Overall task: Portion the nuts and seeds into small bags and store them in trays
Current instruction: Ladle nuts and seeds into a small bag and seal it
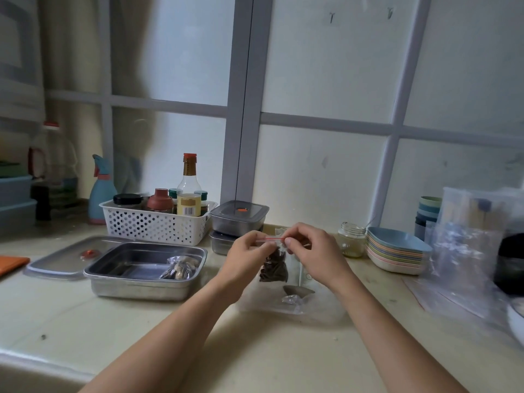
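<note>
Starting at the counter's (141, 336) left edge: an orange board (12, 263) pokes in, then a tray lid (56, 262) with an orange button lies flat, right beside the open steel tray (144, 287). One filled bag (180, 268) sits in the tray's right end, up against the wall. Behind the tray, toward the back edge, there's a white basket (156, 226) full of bottles and jars. A blue spray bottle (100, 191) stands to its left and two lidded steel containers (239, 219) are stacked on its right.

Middle of the counter is me. My left hand (248, 255) and right hand (312, 251) are both up off the surface, holding a small zip bag (273, 268) of dark brown stuff by its top. My left thumb and fingers are pinched tight on the left end of the red zip strip. My right thumb and forefinger are pinched on it just beside them, so both hands are clamped on the bag and it hangs down between them. Under it a spoon (297, 290) lies on a big clear bag (295, 306) spread on the counter.

Further right, near the back edge, there's a glass jar (351, 239), then a stack of pastel plates (397, 251) with stacked cups (428, 214) behind them. A heap of clear plastic bags (467, 251) sits at the right edge.
</note>
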`<control>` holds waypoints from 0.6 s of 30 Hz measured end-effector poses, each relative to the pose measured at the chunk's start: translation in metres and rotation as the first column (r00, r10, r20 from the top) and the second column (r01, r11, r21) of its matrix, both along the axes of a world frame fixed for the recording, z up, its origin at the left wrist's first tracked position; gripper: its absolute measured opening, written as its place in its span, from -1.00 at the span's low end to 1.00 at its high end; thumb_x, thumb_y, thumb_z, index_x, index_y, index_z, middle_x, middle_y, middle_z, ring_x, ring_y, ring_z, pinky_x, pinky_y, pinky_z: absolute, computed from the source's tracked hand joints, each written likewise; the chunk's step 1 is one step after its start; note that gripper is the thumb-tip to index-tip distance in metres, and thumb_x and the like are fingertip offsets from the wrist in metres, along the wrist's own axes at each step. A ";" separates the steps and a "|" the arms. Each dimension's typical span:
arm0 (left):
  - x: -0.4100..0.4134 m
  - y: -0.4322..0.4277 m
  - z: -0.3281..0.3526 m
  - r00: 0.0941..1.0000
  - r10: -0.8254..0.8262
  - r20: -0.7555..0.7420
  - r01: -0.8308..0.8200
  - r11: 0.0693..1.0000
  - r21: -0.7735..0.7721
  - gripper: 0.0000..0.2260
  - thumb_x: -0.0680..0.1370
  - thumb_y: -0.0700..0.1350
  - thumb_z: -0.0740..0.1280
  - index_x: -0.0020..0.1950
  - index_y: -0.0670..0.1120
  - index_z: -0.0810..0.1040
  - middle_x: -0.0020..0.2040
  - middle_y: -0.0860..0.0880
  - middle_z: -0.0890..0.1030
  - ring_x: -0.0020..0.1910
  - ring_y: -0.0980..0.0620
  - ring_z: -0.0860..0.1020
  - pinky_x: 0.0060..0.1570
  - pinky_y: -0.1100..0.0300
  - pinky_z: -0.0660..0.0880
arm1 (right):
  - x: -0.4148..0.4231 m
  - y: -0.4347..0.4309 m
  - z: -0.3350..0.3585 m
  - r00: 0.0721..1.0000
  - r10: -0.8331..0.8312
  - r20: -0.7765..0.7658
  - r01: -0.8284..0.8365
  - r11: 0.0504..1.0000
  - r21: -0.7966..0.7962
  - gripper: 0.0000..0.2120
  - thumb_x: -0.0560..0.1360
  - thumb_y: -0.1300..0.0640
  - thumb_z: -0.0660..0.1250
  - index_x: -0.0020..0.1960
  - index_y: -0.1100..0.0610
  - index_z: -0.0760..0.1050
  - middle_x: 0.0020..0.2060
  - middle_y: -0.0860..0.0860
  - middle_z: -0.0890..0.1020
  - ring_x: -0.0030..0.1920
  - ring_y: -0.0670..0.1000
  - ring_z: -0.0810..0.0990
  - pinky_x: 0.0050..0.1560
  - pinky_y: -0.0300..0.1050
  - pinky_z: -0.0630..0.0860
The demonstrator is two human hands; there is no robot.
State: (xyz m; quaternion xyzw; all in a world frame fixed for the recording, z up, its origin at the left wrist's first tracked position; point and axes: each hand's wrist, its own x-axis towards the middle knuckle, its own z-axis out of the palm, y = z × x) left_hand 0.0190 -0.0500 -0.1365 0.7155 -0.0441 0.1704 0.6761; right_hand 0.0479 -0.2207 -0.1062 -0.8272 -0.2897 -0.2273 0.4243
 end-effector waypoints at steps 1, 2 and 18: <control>-0.001 0.000 0.001 1.000 -0.014 -0.005 0.014 1.000 -0.024 -0.77 0.47 -0.01 0.46 0.05 -0.09 0.66 -0.04 -0.11 0.73 -0.02 -0.03 0.66 0.06 0.02 0.57 | -0.001 0.001 0.000 1.000 -0.005 0.009 0.005 1.000 0.014 -0.87 0.56 0.19 0.42 -0.10 -0.01 0.67 -0.27 -0.12 0.69 -0.21 -0.12 0.65 -0.15 -0.24 0.56; -0.001 -0.001 0.001 1.000 -0.021 -0.009 0.021 0.999 -0.043 -0.81 0.52 -0.05 0.46 0.07 -0.11 0.65 -0.02 -0.14 0.72 -0.03 -0.04 0.66 0.03 0.02 0.58 | -0.001 0.002 -0.001 1.000 -0.014 0.022 0.013 1.000 0.023 -0.88 0.55 0.19 0.43 -0.10 0.00 0.68 -0.28 -0.12 0.69 -0.21 -0.14 0.65 -0.16 -0.26 0.56; -0.009 -0.003 0.006 1.000 -0.013 -0.002 0.013 0.995 -0.100 -0.91 0.57 -0.09 0.46 0.02 -0.08 0.71 -0.07 -0.11 0.74 -0.13 0.09 0.66 -0.09 0.12 0.57 | 0.005 0.005 -0.007 0.940 0.141 -0.310 -0.034 0.945 0.324 -0.91 0.57 0.19 0.42 -0.08 0.19 0.65 -0.27 0.04 0.68 -0.27 -0.06 0.63 -0.17 -0.14 0.54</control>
